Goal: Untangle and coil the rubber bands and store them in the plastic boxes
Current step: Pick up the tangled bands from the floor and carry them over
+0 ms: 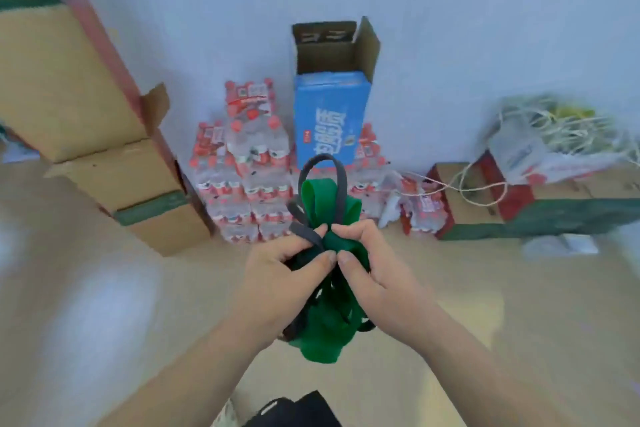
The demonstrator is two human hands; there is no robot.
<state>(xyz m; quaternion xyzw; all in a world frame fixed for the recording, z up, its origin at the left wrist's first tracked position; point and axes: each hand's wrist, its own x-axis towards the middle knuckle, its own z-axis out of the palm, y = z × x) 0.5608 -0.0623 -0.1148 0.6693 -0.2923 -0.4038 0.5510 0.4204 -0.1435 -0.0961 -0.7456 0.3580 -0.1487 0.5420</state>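
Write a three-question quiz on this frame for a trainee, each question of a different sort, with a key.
1. True or false: the left hand hangs idle, touching neither band, while the right hand works alone.
2. Which loop rises highest above the hands? A: the narrow dark grey rubber band. B: the wide green rubber band. C: neither, they are level.
3. Fill the gap: the shrink-wrapped water bottles beside the open-topped blue cardboard box have ____ caps.

Key: 1 false, both hands pinch the tangle. 2 A. 3 red.
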